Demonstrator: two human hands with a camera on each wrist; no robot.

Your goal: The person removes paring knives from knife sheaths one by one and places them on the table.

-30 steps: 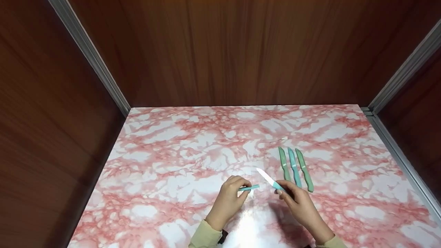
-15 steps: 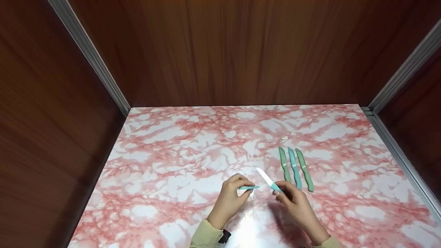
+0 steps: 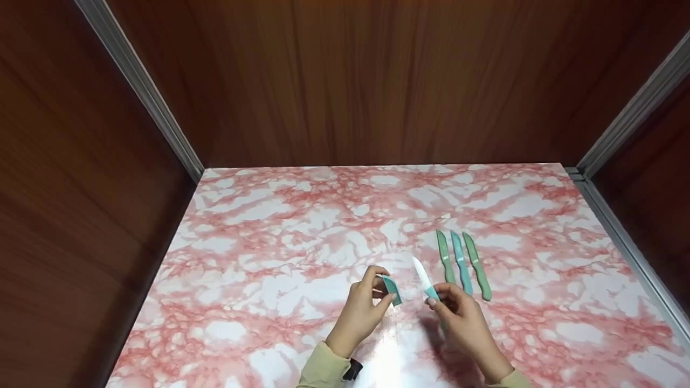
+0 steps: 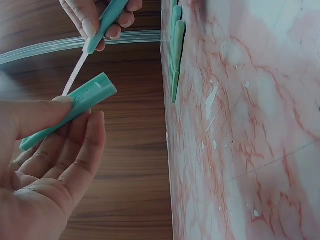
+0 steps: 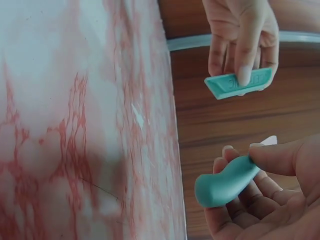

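My left hand (image 3: 364, 307) pinches a teal knife sheath (image 4: 80, 107) between thumb and fingers. Raised letters show on the sheath's side in the right wrist view. Held in my right hand (image 3: 461, 313) is a small knife with a teal handle (image 5: 227, 182) and a bare white blade (image 3: 422, 274) pointing up and away. Sheath and knife are apart, side by side above the table. Just beyond the right hand lie a green sheathed knife (image 3: 443, 253), a blue sheathed knife (image 3: 459, 258) and another green sheathed knife (image 3: 476, 264), roughly parallel.
The table (image 3: 259, 242) has a red and white marbled top. Dark wood panels (image 3: 345, 81) close off its back and sides, with metal posts (image 3: 145, 86) at the corners. A bright light reflection lies on the table between the wrists.
My left hand has turned the sheath from lying edge-on sideways to showing its broad side, tilted upright. The knife in my right hand has swung steeper, its tip moving a little right.
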